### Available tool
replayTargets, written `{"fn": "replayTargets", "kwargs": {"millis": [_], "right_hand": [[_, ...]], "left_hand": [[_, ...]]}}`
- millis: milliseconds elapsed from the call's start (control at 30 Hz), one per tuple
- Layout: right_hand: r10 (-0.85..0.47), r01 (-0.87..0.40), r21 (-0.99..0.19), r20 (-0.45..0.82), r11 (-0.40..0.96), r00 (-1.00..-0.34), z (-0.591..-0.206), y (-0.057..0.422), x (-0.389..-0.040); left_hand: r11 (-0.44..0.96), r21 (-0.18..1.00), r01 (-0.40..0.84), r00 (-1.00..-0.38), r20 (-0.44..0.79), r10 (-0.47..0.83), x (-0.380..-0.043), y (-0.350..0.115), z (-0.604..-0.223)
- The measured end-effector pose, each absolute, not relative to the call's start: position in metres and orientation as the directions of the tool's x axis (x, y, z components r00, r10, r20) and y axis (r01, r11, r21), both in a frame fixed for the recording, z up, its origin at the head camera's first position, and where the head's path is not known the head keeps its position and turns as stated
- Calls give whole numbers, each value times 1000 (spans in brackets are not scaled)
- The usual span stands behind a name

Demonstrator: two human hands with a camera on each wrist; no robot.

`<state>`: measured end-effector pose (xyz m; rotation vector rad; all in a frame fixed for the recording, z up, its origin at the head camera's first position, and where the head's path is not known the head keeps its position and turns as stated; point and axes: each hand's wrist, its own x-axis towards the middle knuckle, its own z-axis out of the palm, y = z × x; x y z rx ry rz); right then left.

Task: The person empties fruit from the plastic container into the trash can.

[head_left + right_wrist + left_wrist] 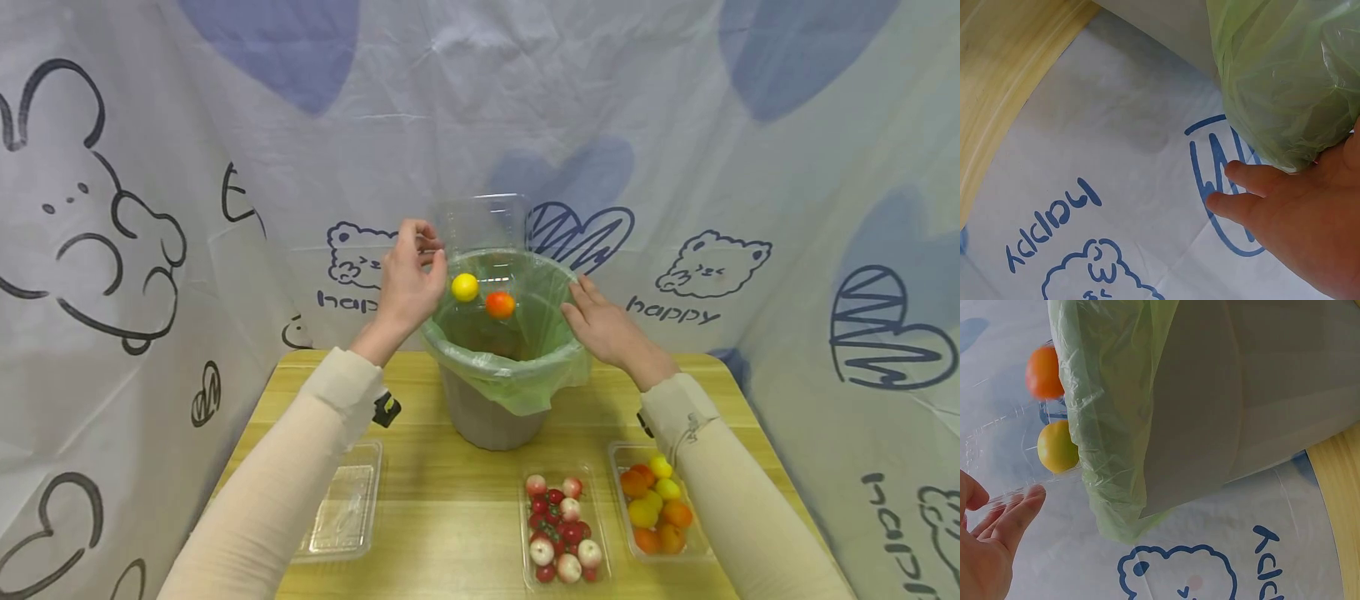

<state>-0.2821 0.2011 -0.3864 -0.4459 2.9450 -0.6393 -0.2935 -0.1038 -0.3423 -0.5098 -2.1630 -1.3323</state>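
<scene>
In the head view my left hand (414,275) pinches the edge of a clear plastic tray (480,218), which is tipped up over a grey trash bin (491,417). A small yellow fruit (465,287) and an orange-red fruit (500,305) are at the bin's mouth, below the tray's raised part; whether they touch the tray cannot be told. A green plastic bag (517,387) lines the bin and folds over its rim. My right hand (603,325) rests on the bin's right rim against the bag, fingers fairly straight in the right wrist view.
On the wooden table (427,500), a clear tray (348,508) lies at the left. Front right are a tray of red and pale pink fruits (570,509) and a tray of orange and yellow fruits (660,512), partly behind my right sleeve. Printed cloth walls surround the table.
</scene>
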Motion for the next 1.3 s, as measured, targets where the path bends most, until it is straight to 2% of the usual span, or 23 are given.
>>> {"fn": "replayTargets", "kwargs": {"millis": [667, 967, 1300], "right_hand": [[-296, -251, -429, -40, 868, -954, -383, 200, -285], [-293, -249, -428, -38, 869, -955, -382, 201, -286], [-294, -248, -427, -45, 870, -955, -382, 201, -287]], "left_hand": [[406, 660, 632, -733, 679, 37, -294, -102, -337], [416, 705, 574, -792, 608, 62, -289, -109, -329], [321, 820, 473, -877, 472, 87, -277, -114, -319]]}}
